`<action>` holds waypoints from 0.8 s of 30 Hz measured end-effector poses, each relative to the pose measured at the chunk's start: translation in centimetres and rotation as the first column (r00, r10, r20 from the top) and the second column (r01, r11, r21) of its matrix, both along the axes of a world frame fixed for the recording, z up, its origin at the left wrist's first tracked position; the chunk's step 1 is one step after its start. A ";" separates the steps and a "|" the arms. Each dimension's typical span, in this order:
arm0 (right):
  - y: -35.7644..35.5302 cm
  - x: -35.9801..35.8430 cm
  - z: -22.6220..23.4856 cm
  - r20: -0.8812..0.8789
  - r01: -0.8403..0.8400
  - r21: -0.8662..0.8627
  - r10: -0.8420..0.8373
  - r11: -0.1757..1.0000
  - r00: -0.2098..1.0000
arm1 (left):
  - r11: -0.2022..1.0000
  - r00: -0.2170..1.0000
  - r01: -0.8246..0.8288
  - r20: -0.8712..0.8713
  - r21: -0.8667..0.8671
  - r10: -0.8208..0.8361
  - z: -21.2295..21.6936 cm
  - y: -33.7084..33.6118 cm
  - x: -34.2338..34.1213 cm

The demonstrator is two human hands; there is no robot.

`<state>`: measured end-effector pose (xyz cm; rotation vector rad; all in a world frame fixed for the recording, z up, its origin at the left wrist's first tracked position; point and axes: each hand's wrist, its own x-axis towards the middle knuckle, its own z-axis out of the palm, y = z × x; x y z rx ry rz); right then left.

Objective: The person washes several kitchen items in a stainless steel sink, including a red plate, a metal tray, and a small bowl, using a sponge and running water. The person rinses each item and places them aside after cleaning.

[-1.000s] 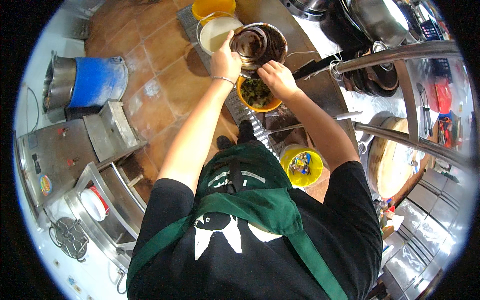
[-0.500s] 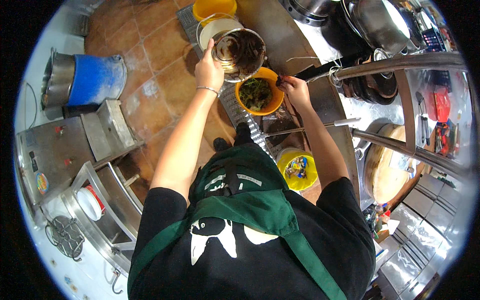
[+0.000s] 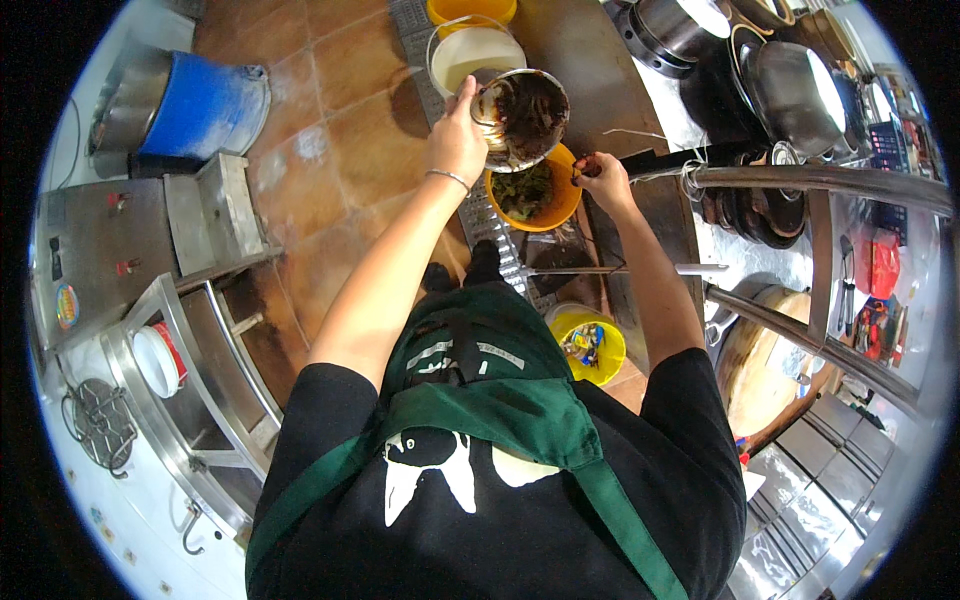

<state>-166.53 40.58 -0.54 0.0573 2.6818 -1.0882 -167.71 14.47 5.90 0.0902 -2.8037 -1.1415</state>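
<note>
My left hand (image 3: 460, 140) grips the rim of a metal pot (image 3: 492, 145) and holds it tilted, its inside coated with dark brown residue and a dark clump (image 3: 535, 112). Below the pot's near edge is an orange bucket (image 3: 568, 195) with wilted green leaves (image 3: 520, 192) in it. At that bucket's right rim my right hand (image 3: 602, 182) has its fingers pinched together around a small dark piece, too small to name.
Behind the pot stand a white bucket (image 3: 455, 58) and another orange tub (image 3: 470, 12). A yellow bucket with wrappers (image 3: 600, 365) sits by my right side. A metal rod with a pale handle (image 3: 700, 270) crosses below my right forearm; a blue barrel (image 3: 215, 105) stands left.
The pot in my left hand has shifted right and nearer, now overlapping the orange bucket's far rim. My right hand stays by that bucket's right rim; less dark stuff shows in its fingers.
</note>
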 end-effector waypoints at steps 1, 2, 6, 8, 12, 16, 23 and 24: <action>0.1 0.0 -0.2 -0.019 -0.016 0.060 0.017 0.998 1.000 | 1.000 1.000 -0.007 -0.019 0.012 0.007 -0.1 0.1 0.0; 0.2 0.1 -0.5 -0.055 -0.033 0.127 0.040 0.991 0.998 | 1.000 0.999 -0.016 -0.039 0.021 0.016 -0.3 0.2 0.0; 0.4 0.4 -1.2 -0.213 -0.030 0.122 0.056 0.992 0.975 | 0.998 0.991 -0.015 -0.130 0.055 0.022 -0.7 0.7 -0.1; 0.3 0.5 -1.5 -0.200 -0.013 0.099 0.032 0.995 0.979 | 0.998 0.988 -0.005 -0.156 0.059 0.014 -0.8 0.8 -0.2; 0.3 0.6 -1.9 -0.146 0.021 -0.026 -0.025 0.999 0.989 | 0.998 0.998 0.046 -0.041 0.049 -0.044 -0.5 0.9 -0.3; 0.4 0.8 -2.5 -0.135 0.002 -0.023 -0.005 1.000 0.991 | 0.995 0.996 0.072 -0.050 0.061 -0.069 -0.2 1.0 -0.2; 0.5 1.1 -3.6 -0.084 0.056 0.023 -0.054 0.998 0.995 | 0.996 0.997 0.080 0.013 0.030 -0.081 -0.3 1.1 -0.1; 0.5 1.2 -3.7 -0.066 0.046 0.023 -0.045 0.999 0.997 | 0.997 0.996 0.080 0.040 0.021 -0.081 -0.4 1.1 -0.1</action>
